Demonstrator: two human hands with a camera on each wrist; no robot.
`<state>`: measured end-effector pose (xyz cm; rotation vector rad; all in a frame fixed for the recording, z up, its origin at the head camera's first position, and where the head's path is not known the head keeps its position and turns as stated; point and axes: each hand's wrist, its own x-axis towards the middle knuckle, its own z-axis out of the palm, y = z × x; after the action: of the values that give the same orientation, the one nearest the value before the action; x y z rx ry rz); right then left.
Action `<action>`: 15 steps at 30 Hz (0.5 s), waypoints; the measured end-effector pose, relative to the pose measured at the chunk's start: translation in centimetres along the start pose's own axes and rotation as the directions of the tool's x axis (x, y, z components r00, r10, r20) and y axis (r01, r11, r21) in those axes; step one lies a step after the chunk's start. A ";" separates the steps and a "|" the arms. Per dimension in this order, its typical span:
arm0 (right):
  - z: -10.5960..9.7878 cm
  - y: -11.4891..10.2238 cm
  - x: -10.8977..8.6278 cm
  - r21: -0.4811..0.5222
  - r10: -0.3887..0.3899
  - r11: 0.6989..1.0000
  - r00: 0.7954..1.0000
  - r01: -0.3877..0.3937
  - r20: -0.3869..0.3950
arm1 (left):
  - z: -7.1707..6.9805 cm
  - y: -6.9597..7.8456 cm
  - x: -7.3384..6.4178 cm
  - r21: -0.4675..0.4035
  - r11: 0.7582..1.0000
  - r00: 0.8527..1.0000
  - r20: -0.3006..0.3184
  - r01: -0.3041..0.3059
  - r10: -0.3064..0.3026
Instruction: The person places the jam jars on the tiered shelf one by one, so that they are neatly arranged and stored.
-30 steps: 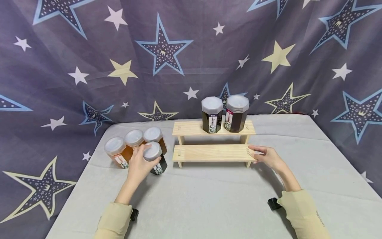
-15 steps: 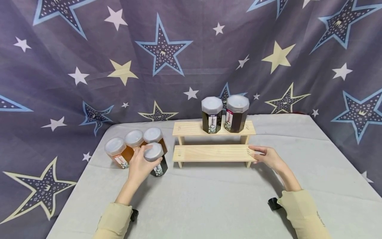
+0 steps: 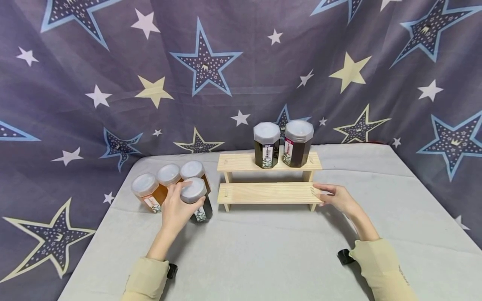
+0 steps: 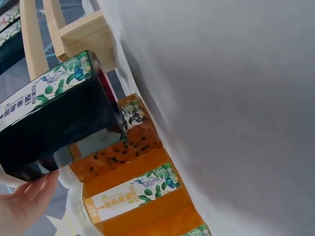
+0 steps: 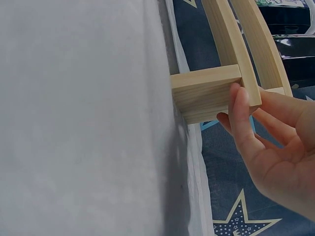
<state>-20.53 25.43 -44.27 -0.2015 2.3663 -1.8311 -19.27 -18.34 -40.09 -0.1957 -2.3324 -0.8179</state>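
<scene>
My left hand (image 3: 176, 211) grips a dark jar (image 3: 202, 210) round its whitish lid, fingers on the far side and thumb on the near side. In the left wrist view the dark jar (image 4: 59, 120) hangs just clear of the cloth, its label facing up and left. Behind it stand amber jars (image 3: 152, 200) with pale lids, one of them partly hidden by my fingers. My right hand (image 3: 339, 198) pinches the right end of the lower board of a two-step wooden rack (image 3: 267, 193); the right wrist view shows thumb and fingers around the board's end (image 5: 248, 91).
Two dark jars (image 3: 267, 155) (image 3: 297, 152) stand on the rack's upper board (image 3: 237, 162), toward its right end. A pale cloth (image 3: 256, 251) covers the table. Behind hangs a dark curtain (image 3: 241, 96) with printed stars.
The dark jar in my left hand has risen slightly and shifted a little, its base tipping right. My right hand stays on the rack.
</scene>
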 end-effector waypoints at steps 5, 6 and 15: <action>-0.1 0.5 0.1 0.000 -0.039 0.999 0.999 0.039 0.007 | 0.1 0.4 0.0 -0.016 1.000 0.999 -0.041 -0.020 0.019; -0.1 0.7 0.1 0.001 -0.041 0.999 0.999 0.041 0.007 | 0.1 0.5 0.1 -0.020 1.000 0.999 -0.046 -0.020 0.020; -0.2 0.8 0.2 0.002 -0.070 0.998 0.997 0.070 0.011 | -0.1 1.1 0.5 -0.044 0.998 0.996 -0.082 -0.041 0.037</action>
<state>-20.79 25.80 -45.00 -0.2976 2.3791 -1.8576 -19.22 -17.54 -39.16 -0.2231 -2.2284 -0.8453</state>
